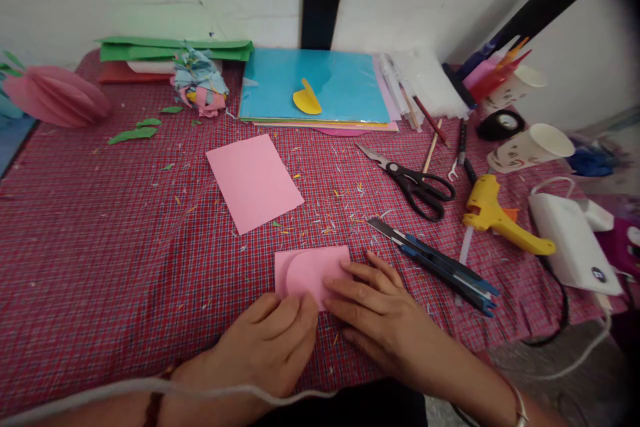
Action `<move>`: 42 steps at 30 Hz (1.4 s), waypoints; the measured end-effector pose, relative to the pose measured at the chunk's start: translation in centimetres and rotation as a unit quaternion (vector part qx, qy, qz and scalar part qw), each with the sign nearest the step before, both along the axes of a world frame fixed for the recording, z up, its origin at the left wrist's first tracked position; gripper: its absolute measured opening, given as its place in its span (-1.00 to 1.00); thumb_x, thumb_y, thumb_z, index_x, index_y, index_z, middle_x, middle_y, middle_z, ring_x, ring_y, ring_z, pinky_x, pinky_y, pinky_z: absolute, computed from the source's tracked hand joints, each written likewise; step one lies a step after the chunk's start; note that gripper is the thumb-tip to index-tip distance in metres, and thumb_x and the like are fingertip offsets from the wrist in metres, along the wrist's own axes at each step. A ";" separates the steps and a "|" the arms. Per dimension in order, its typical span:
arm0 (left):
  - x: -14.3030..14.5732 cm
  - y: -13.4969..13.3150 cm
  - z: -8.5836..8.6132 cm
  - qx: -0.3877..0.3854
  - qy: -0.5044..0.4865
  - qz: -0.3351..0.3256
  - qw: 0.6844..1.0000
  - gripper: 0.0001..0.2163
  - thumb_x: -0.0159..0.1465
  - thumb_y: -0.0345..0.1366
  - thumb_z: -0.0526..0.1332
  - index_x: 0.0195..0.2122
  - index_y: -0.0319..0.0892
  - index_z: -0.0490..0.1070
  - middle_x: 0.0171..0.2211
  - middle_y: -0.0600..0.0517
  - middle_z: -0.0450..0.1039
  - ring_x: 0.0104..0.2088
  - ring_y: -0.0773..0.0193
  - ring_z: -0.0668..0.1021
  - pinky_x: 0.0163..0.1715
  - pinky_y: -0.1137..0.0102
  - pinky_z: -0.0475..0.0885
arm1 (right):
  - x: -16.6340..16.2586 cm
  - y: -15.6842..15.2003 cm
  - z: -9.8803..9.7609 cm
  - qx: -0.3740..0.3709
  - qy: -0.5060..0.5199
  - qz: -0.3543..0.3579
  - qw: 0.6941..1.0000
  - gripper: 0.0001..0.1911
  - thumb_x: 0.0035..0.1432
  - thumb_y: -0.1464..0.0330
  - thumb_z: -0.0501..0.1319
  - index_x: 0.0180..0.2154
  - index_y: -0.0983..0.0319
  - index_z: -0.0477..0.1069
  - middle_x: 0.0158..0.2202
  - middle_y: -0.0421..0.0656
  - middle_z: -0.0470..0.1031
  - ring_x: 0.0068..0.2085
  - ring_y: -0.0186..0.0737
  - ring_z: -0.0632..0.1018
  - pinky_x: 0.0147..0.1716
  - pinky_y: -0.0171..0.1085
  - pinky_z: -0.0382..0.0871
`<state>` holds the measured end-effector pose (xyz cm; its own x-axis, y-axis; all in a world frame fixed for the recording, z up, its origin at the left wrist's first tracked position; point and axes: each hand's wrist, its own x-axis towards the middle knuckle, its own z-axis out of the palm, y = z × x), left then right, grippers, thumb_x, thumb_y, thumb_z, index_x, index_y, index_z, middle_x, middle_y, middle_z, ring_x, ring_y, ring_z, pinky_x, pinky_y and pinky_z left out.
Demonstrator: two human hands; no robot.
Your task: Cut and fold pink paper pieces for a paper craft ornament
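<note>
Left grip (273, 340) nearest: fingers curled at near edge of small pink paper (281, 263); thumb hidden, can't tell if pinching or just pressing. Right grip (385, 320) pretty open, fingers loosely spread, tips resting on paper's right part. Paper's on checked counter (125, 240) just beyond left grip, rounded pink layer (306, 272) on top. Blue cutter (435, 267) off right; pink square (255, 183) and black scissors (413, 183) farther out. Far end: blue sheets (340, 80).

Plain pink paper (309, 271), red-and-blue checked cloth (100, 240)
</note>
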<state>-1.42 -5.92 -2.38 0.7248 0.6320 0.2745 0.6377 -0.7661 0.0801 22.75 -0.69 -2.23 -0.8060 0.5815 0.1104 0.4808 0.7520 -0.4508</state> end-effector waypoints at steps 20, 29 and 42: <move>0.2 1.2 1.1 -0.027 -0.139 0.081 0.987 -0.76 0.34 -0.44 0.03 -0.04 -0.28 0.43 -0.18 -0.09 0.38 -0.08 0.17 0.42 -0.14 0.32 0.50 | 0.1 -0.1 -0.3 0.003 0.003 0.000 1.000 -0.63 0.25 0.41 0.20 0.08 0.07 0.40 0.15 -0.33 0.45 0.22 -0.13 0.30 0.31 -0.02 -0.06; -0.8 2.3 -0.5 -0.062 -0.194 0.121 0.971 -0.44 0.16 -0.73 -0.03 0.20 -0.35 0.17 0.15 -0.22 0.19 0.22 0.12 0.26 0.22 0.18 0.31 | 0.2 0.0 -0.3 -0.007 -0.002 0.005 1.000 -0.64 0.27 0.40 0.18 0.09 0.07 0.39 0.17 -0.33 0.43 0.24 -0.13 0.27 0.32 -0.01 -0.12; -0.7 2.9 -1.0 -0.089 -0.160 0.126 0.975 -0.46 0.23 -0.60 0.12 0.25 -0.30 0.14 0.16 -0.22 0.19 0.18 0.06 0.30 0.17 0.12 0.36 | 0.2 0.0 -0.3 -0.018 0.002 0.000 1.000 -0.63 0.27 0.40 0.18 0.10 0.05 0.38 0.18 -0.35 0.43 0.25 -0.15 0.26 0.33 0.00 -0.10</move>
